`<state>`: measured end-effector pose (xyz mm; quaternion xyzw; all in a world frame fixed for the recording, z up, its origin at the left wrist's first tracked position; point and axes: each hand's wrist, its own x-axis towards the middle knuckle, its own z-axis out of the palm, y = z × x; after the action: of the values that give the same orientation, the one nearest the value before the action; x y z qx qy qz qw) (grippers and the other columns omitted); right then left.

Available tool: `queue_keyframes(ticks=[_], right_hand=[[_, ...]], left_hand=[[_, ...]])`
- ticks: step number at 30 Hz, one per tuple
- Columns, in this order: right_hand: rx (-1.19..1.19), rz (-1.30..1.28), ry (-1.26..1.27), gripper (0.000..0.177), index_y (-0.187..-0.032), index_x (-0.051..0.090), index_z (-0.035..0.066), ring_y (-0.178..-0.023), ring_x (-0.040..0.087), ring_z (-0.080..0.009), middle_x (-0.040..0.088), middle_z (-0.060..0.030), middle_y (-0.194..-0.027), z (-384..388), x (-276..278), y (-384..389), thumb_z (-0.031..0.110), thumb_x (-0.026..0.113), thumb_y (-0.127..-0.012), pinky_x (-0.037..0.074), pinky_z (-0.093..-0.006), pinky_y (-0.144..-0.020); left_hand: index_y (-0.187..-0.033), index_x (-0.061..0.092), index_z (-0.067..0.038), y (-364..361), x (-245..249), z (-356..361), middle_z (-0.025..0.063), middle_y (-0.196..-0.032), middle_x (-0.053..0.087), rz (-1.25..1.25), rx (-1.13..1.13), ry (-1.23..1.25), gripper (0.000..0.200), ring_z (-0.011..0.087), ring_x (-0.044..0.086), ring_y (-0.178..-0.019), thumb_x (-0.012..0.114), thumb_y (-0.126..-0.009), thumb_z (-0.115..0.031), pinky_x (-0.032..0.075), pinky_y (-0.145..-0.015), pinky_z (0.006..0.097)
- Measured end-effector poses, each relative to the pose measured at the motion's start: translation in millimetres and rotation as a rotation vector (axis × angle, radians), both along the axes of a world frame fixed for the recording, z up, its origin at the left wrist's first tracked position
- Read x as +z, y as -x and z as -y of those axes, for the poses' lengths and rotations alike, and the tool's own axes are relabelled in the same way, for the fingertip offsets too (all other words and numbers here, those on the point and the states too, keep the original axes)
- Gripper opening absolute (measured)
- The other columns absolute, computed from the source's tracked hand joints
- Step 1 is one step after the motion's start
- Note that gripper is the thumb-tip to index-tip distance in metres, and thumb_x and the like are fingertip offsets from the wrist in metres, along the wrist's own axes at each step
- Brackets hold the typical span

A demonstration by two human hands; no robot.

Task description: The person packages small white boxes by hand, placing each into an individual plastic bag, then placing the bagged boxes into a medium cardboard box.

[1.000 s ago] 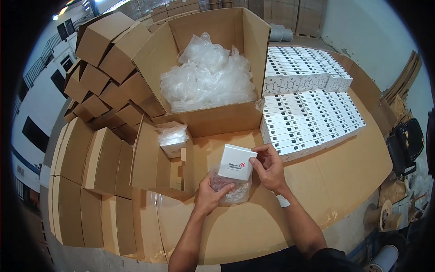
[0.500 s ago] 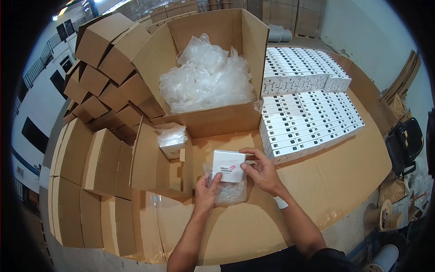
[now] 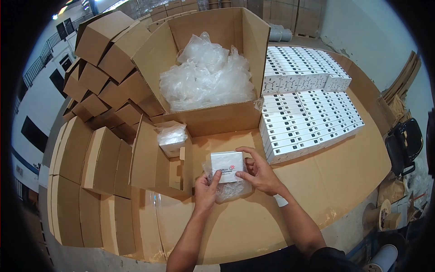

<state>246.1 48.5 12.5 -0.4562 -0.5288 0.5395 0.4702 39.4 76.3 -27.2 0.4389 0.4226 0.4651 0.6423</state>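
A small flat white box (image 3: 226, 163) with a pink logo and dark printing is held in front of me over the cardboard-covered table. My left hand (image 3: 207, 192) grips its lower left corner, thumb on the face. On the other side, my right hand (image 3: 259, 174) holds the right edge, its thumb near the printing and its index finger raised by the top corner. Crumpled clear bubble bag (image 3: 232, 190) shows below and behind the box, partly hidden by it.
An open carton (image 3: 158, 158) holding bagged white boxes (image 3: 173, 139) stands at left. Behind it, a large carton (image 3: 213, 124) is full of clear bags (image 3: 206, 81). Rows of white boxes (image 3: 312, 120) are stacked at right. Brown cartons (image 3: 68, 206) pile up on the left.
The white box has tilted back and moved slightly left. My right thumb has slid down and left across its face, and the bubble bag spreads further right.
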Motion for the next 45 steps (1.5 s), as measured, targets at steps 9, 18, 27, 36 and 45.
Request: queue_keyframes(ticks=[9,18,27,36,45], right_hand=[[-0.086,0.020,-0.095,0.048,-0.136,0.049,0.003,-0.107,0.063,-0.0157,0.066,-0.0073,-0.112,0.3,-6.0,3.0,-0.005,0.067,-0.092,0.052,-0.0308,-0.093],[-0.185,-0.005,-0.165,0.030,-0.121,0.060,-0.003,-0.095,0.064,-0.0106,0.069,-0.0065,-0.104,0.4,-11.8,7.5,0.001,0.070,-0.093,0.053,-0.0265,-0.081],[-0.163,-0.145,-0.209,0.025,-0.120,0.059,-0.002,-0.098,0.063,-0.0109,0.068,-0.0064,-0.108,-1.4,-16.4,11.4,-0.001,0.067,-0.096,0.052,-0.0271,-0.086],[-0.185,-0.203,-0.162,0.015,-0.110,0.064,-0.001,-0.093,0.064,-0.0093,0.071,-0.0062,-0.104,-1.0,-17.1,10.9,0.003,0.069,-0.096,0.052,-0.0253,-0.082],[-0.257,-0.187,-0.113,0.024,-0.123,0.056,0.000,-0.099,0.067,-0.0120,0.075,-0.0121,-0.108,6.1,-0.4,17.8,0.003,0.063,-0.100,0.052,-0.0264,-0.088]], left_hand=[[-0.114,0.069,0.001,1.9,-5.6,-2.3,0.0050,-0.101,0.073,0.016,-0.004,-0.048,0.029,0.0095,0.066,-0.088,0.070,-0.100,-0.024,0.053,-0.080,0.0263],[-0.115,0.068,0.002,2.5,-4.2,-2.0,0.0056,-0.105,0.072,0.025,-0.019,-0.060,0.026,0.0100,0.066,-0.092,0.069,-0.100,-0.019,0.053,-0.083,0.0261],[-0.123,0.064,0.001,5.0,-5.7,-2.2,0.0054,-0.114,0.070,0.091,-0.083,-0.120,0.030,0.0123,0.064,-0.103,0.068,-0.100,-0.018,0.051,-0.093,0.0295],[-0.129,0.061,0.002,3.6,-8.2,-0.1,0.0073,-0.120,0.067,0.141,-0.074,-0.164,0.034,0.0146,0.062,-0.109,0.065,-0.100,-0.015,0.049,-0.097,0.0303],[-0.119,0.064,0.003,-0.5,20.3,5.4,0.0102,-0.117,0.069,0.049,-0.074,-0.184,0.022,0.0153,0.064,-0.108,0.064,-0.100,-0.008,0.051,-0.097,0.0301]])
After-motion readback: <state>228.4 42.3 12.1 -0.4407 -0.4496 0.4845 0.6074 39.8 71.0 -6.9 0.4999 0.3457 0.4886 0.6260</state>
